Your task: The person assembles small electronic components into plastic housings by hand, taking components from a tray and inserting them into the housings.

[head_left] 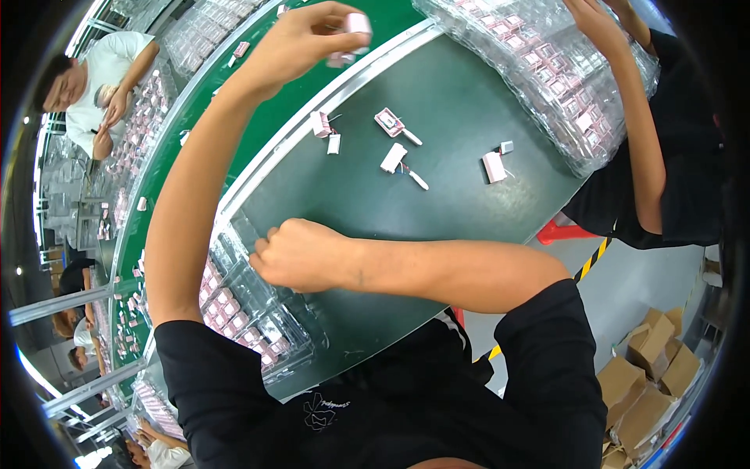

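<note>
My left hand [301,39] is stretched out over the green conveyor belt at the far left, its fingers closed on a small pink-and-white block [358,25]. Closer to me, my right hand [297,254] is closed like a fist above the upper end of a clear plastic tray [301,328]; what its fingers hold, if anything, is hidden. Rows of pink-and-white pieces [226,309] fill part of that tray. Further off on the dark green table lie several similar blocks with short wires and small white parts, among them one block [388,121] and another [494,166].
A metal rail [336,90] divides the table from the belt [269,117]. At the far right another person's arm [637,133] reaches over stacked clear trays [539,70]. Across the belt a person in white [101,86] handles parts. Cardboard boxes [648,375] lie on the floor.
</note>
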`<state>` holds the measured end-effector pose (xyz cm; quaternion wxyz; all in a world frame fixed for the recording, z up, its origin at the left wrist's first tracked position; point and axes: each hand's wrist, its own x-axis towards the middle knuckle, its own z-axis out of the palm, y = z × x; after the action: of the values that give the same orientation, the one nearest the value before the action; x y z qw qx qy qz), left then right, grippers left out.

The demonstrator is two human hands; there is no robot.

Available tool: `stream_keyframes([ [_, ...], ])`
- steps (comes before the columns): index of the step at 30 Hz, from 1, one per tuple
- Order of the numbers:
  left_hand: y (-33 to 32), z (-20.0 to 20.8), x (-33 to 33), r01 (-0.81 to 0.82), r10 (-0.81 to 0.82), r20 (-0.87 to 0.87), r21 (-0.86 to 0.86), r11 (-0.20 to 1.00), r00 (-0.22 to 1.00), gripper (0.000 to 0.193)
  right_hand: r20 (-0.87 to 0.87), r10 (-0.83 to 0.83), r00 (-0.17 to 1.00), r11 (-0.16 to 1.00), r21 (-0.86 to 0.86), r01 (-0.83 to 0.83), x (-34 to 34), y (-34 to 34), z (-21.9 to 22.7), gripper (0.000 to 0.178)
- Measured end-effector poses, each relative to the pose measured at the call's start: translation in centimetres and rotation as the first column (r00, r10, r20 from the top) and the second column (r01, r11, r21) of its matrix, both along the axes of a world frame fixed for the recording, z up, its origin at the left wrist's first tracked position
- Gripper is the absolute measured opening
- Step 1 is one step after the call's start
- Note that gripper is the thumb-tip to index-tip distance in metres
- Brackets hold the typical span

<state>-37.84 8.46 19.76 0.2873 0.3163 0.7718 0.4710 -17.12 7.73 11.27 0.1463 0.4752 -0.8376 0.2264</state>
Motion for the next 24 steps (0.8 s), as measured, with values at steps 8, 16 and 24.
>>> stream_keyframes([
  [8,-1.4,-2.9,-5.6,-0.250,0.172,-0.700,-0.009,0.968,0.693,0.040,0.057,0.002,0.998,0.999,0.037,-0.004,-0.1,-0.1,0.1,0.015],
  [16,-4.9,-8.7,-12.2,-0.582,0.139,-0.782,-0.320,0.748,0.608,0.054,0.070,-0.002,0.998,1.000,0.017,0.001,-0.2,0.3,-0.2,0.016],
  [24,0.3,-10.4,-14.7,-0.756,0.425,-0.809,-0.036,0.654,0.407,0.063,0.114,0.000,0.993,0.998,0.057,-0.006,-0.9,0.9,-0.5,0.017],
])
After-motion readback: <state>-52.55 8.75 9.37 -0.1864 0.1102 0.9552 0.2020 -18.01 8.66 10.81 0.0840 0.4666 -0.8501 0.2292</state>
